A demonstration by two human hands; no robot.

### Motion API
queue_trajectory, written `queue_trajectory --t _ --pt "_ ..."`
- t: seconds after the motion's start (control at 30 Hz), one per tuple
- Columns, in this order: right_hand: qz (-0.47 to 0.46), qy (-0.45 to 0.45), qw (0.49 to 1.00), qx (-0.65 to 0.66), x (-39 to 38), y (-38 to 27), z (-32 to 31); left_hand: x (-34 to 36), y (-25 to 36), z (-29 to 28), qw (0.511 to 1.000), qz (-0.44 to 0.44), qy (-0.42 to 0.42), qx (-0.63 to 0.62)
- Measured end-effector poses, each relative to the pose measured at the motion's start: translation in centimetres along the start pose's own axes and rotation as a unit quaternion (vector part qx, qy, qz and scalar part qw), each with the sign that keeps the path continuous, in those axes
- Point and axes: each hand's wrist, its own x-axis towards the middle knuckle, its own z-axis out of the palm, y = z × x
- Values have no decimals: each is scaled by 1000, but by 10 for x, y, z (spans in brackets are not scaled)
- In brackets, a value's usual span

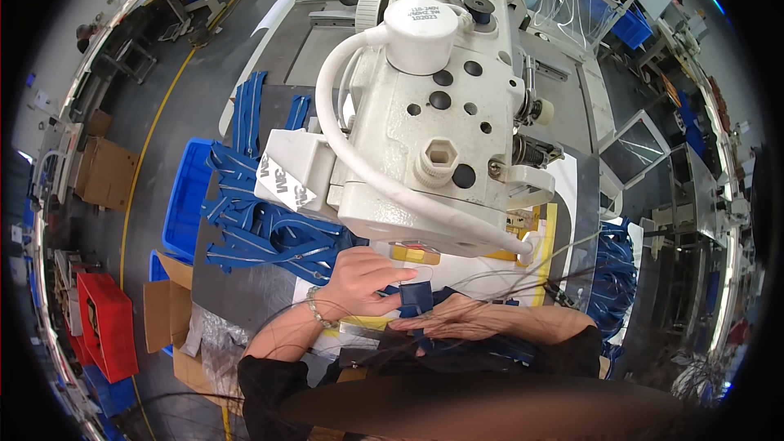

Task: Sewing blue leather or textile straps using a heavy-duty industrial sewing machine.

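Observation:
My left hand (363, 282) is closed, thumb and forefinger pinching the edge of a small dark blue fabric piece (416, 298). A thin clear edge or loop shows at the top of that piece. Just to the right and nearer me, my right hand (445, 318) lies across the blue fabric, its fingers pressed together on it and pointing left. More blue fabric runs below the right forearm, partly covered by it. Both hands are in front of the head of a large white sewing machine (433, 114). The needle area is hidden behind the machine head.
Blue straps with pale stripes (278, 233) heap on the table at left; another blue bundle (614, 278) hangs at right. A yellow-edged plate (549, 245) lies under the machine. Blue bins (186, 196), an open cardboard box (167, 302) and a red crate (109, 327) stand left.

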Motion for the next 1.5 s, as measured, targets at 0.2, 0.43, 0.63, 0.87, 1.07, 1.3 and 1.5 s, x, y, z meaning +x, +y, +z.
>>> queue_trajectory --t 0.2,0.43,0.63,0.87,1.07,1.3,1.5 --pt "34 -5 999 33 0 2 -1 1 1 -1 1000 5 11 13" --pt "53 5 995 86 1 2 -2 0 1 -3 1000 3 21 20" --pt "63 16 989 131 1 4 0 0 -2 -3 999 3 30 40" --pt "45 24 990 133 1 13 2 -2 -6 -3 997 -11 26 72" --pt "48 34 989 137 0 12 4 -4 -4 1 994 7 34 108" --pt "46 39 991 119 1 3 6 -1 0 0 985 18 37 169" --pt "65 54 989 125 0 -2 7 -2 7 3 980 29 -7 199"
